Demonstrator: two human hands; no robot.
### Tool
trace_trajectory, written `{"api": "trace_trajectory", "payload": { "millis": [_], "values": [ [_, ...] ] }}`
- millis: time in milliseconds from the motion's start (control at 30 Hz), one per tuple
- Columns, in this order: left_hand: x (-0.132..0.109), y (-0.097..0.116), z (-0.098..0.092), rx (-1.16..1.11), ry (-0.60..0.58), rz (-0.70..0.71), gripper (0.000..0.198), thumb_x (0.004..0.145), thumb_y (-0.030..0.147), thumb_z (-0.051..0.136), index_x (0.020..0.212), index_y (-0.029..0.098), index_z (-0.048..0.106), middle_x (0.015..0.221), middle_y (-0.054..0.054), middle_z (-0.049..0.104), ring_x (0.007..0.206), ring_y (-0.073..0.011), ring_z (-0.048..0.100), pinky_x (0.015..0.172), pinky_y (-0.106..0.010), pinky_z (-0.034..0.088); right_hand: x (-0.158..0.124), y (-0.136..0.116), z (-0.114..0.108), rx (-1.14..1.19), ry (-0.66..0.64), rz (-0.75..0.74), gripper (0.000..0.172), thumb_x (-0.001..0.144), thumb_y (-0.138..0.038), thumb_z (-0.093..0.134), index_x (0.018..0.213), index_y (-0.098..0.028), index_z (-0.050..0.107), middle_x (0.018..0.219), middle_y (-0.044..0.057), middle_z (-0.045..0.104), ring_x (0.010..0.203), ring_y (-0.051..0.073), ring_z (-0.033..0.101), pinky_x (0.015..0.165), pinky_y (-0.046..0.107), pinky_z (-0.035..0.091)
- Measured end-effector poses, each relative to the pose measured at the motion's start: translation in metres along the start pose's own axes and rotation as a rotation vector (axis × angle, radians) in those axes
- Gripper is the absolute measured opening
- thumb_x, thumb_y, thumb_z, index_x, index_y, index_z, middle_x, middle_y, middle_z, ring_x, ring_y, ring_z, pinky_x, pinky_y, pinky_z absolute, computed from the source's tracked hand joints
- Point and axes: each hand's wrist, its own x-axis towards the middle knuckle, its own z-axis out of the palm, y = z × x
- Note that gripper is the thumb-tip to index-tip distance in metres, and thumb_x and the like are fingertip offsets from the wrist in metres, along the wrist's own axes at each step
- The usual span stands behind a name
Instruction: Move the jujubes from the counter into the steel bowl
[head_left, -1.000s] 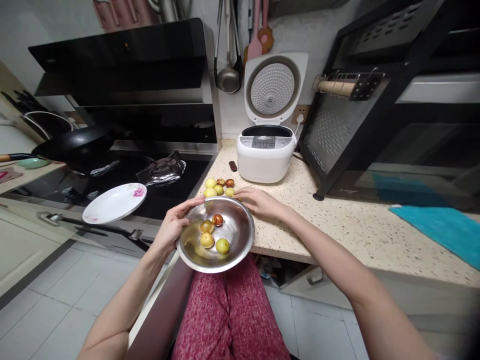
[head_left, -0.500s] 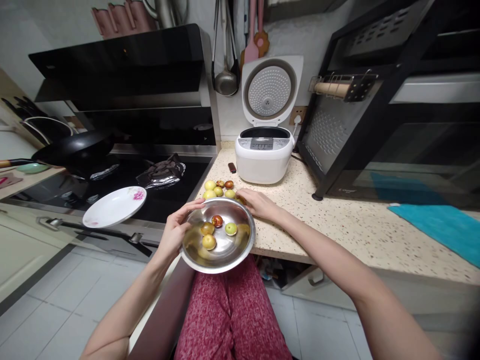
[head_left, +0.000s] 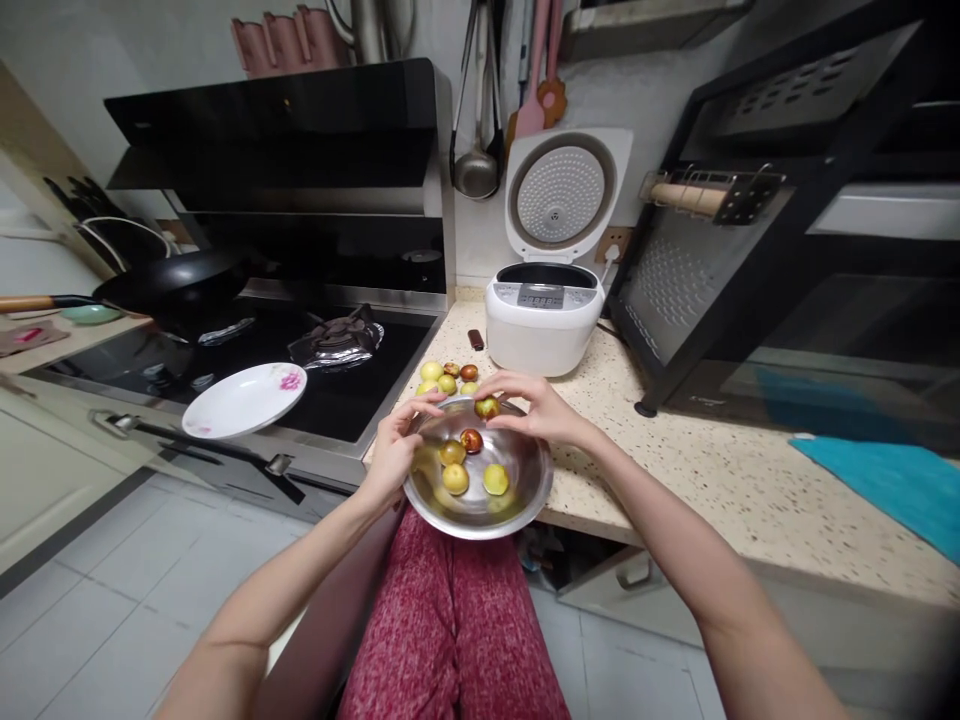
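My left hand [head_left: 396, 452] grips the left rim of a steel bowl [head_left: 517, 500] held at the counter's front edge, above my lap. Several small yellow-green and reddish-brown fruits [head_left: 471, 465] lie inside it. My right hand [head_left: 534, 408] pinches one brown-and-yellow fruit [head_left: 487, 407] just over the bowl's far rim. More of the same fruits [head_left: 448, 378] lie in a small cluster on the speckled counter [head_left: 697, 470] right behind the bowl.
A white rice cooker [head_left: 545, 315] with its lid up stands behind the fruits. A black wire rack [head_left: 750, 250] fills the right. A white flowered plate [head_left: 245, 400] sits on the black stove's front edge, a black pan [head_left: 176, 282] at the far left. Teal cloth [head_left: 892, 475] lies right.
My right hand has lifted off the counter with one fruit pinched in it and now holds it over the bowl's far rim. The fruits inside the bowl have rolled a little.
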Motion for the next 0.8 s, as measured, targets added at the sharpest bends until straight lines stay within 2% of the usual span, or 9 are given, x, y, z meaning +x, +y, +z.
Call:
{"api": "trace_trajectory", "payload": {
  "millis": [133, 233, 400, 533, 800],
  "values": [
    [0.007, -0.002, 0.018, 0.009, -0.016, 0.012, 0.037, 0.056, 0.009, 0.048, 0.084, 0.020, 0.070, 0.127, -0.007, 0.073, 0.137, -0.0306, 0.056, 0.126, -0.056, 0.032, -0.001, -0.007, 0.004, 0.054, -0.286, 0.003, 0.030, 0.087, -0.023, 0.079, 0.117, -0.023, 0.074, 0.118, 0.007, 0.073, 0.113, 0.024, 0.067, 0.105, 0.045, 0.052],
    [0.010, -0.003, 0.024, 0.024, -0.027, 0.035, 0.030, 0.064, 0.011, 0.051, 0.084, 0.020, 0.071, 0.123, -0.007, 0.074, 0.136, -0.0310, 0.056, 0.125, -0.055, 0.032, -0.003, -0.004, 0.004, 0.075, -0.394, 0.024, 0.028, 0.088, -0.020, 0.077, 0.116, -0.023, 0.074, 0.117, 0.006, 0.073, 0.112, 0.022, 0.067, 0.104, 0.041, 0.052],
    [0.013, -0.009, 0.014, 0.069, -0.013, 0.167, 0.016, 0.085, 0.022, 0.058, 0.087, 0.021, 0.073, 0.116, -0.008, 0.076, 0.132, -0.0297, 0.060, 0.121, -0.052, 0.038, -0.005, 0.001, -0.001, 0.061, -0.444, 0.046, 0.030, 0.087, -0.013, 0.076, 0.116, -0.022, 0.074, 0.117, 0.006, 0.072, 0.110, 0.021, 0.067, 0.103, 0.040, 0.051],
    [0.011, -0.017, 0.001, 0.170, -0.037, 0.252, 0.022, 0.094, 0.032, 0.057, 0.087, 0.021, 0.075, 0.114, -0.009, 0.077, 0.128, -0.0296, 0.062, 0.119, -0.051, 0.040, -0.004, 0.000, -0.004, 0.043, -0.464, 0.055, 0.032, 0.085, -0.011, 0.076, 0.116, -0.021, 0.074, 0.116, 0.006, 0.072, 0.109, 0.022, 0.066, 0.101, 0.040, 0.051],
    [0.007, -0.020, -0.008, 0.277, -0.269, 0.387, 0.034, 0.104, 0.037, 0.048, 0.105, 0.021, 0.079, 0.131, -0.012, 0.072, 0.137, -0.0306, 0.056, 0.119, -0.054, 0.039, -0.006, 0.003, 0.001, 0.014, -0.498, 0.069, 0.030, 0.085, -0.011, 0.077, 0.113, -0.022, 0.075, 0.115, 0.005, 0.067, 0.104, 0.020, 0.064, 0.095, 0.037, 0.051]
  ]
}}
